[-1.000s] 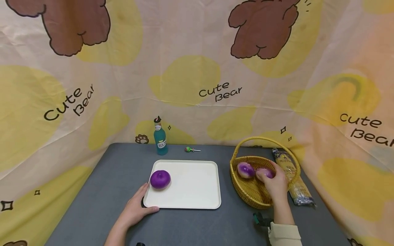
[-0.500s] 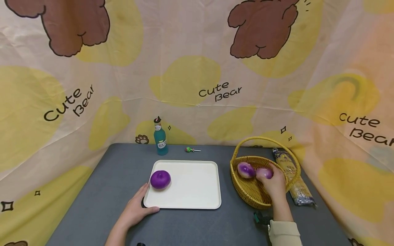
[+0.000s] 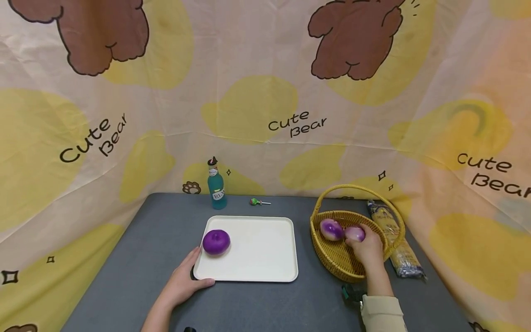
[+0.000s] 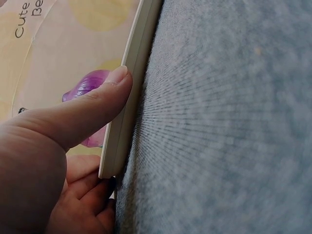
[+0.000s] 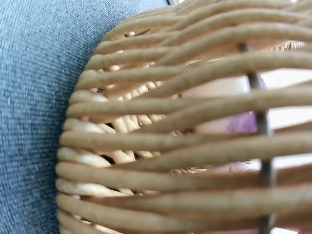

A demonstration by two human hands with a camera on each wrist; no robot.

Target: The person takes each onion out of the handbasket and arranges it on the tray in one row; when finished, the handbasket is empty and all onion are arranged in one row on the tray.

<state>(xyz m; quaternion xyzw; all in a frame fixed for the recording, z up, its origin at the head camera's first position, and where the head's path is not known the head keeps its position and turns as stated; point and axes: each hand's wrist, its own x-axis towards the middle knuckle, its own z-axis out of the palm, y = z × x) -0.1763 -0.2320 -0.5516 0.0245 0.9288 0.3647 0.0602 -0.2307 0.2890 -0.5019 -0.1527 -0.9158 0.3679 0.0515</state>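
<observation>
Grey counter (image 3: 249,306) carries yellow wicker basket (image 3: 331,258), R side; white tray (image 3: 261,249), ctr. L hand (image 3: 182,280) spread wide at tray's near-L corner, thumb on near rim. R hand (image 3: 370,249) grips purple-white veg (image 3: 352,233) in basket, next to 2nd veg (image 3: 331,229). Dark purple veg (image 3: 216,242) on tray, L end. Lollipop (image 3: 254,202) behind tray.
</observation>
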